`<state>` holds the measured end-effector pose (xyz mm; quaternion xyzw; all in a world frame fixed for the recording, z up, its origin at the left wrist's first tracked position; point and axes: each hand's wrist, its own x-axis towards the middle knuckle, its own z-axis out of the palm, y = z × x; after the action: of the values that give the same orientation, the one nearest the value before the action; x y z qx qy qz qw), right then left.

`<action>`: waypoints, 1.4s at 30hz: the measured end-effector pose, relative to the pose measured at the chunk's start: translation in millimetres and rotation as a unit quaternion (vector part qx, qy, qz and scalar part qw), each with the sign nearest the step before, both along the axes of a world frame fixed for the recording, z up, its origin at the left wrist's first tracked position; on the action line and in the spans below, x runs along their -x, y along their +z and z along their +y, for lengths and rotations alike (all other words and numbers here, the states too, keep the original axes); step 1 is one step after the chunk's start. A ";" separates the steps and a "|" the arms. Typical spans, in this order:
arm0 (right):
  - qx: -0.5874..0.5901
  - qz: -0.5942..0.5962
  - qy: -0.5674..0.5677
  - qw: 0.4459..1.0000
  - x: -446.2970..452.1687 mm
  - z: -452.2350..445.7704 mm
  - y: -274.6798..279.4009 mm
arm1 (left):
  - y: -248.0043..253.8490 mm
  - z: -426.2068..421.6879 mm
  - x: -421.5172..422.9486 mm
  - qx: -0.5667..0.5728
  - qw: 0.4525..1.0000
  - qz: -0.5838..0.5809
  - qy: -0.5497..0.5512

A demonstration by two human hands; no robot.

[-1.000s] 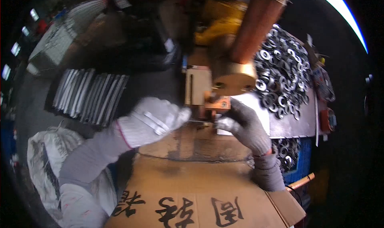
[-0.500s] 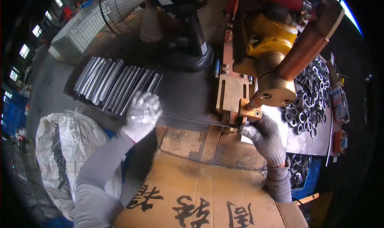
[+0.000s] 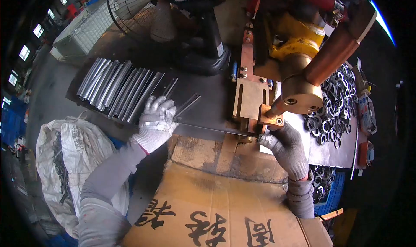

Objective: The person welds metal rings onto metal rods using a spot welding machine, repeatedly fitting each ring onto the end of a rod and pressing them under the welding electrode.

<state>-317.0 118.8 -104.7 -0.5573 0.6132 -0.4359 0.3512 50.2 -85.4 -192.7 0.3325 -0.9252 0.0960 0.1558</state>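
Observation:
My left hand, in a pale work glove, has its fingers curled round the near end of a slim metal strip, which points up and to the right over the dark table. Beside its fingertips lies another metal strip. A row of similar shiny metal strips extends to the left. My right hand, also gloved, is closed with its fingertips beneath the copper electrode block of a spot welder. Whatever those fingertips pinch is hidden.
Many metal rings are heaped at the right, above a blue crate holding more. A fan stands at the back. Cardboard covers the front, and a white sack with metal pieces sits at the left.
A metal strip has come away from the right end of the row with my left hand and now slants to the right. My right hand has stayed at the welder.

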 end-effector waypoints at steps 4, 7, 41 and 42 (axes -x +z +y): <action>-0.020 -0.027 -0.002 0.999 -2.3 -2.2 9.5 | 8.9 -20.4 8.2 -0.071 0.997 -0.020 0.010; -0.028 -0.092 -0.008 0.995 -4.7 -3.7 9.9 | 42.0 -27.6 12.5 -0.274 0.955 0.111 0.008; -0.033 -0.028 -0.009 0.999 6.1 -4.7 -3.2 | 120.6 -2.3 132.6 -0.177 0.939 -0.087 -0.282; -0.039 -0.068 -0.008 0.997 4.6 -3.9 -6.0 | 125.3 0.3 133.7 -0.206 0.936 -0.094 -0.271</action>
<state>-321.6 114.9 -110.7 -0.5074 0.6092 -0.4513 0.4096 -83.6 -85.1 -67.4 0.0836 -0.9901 -0.1116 0.0160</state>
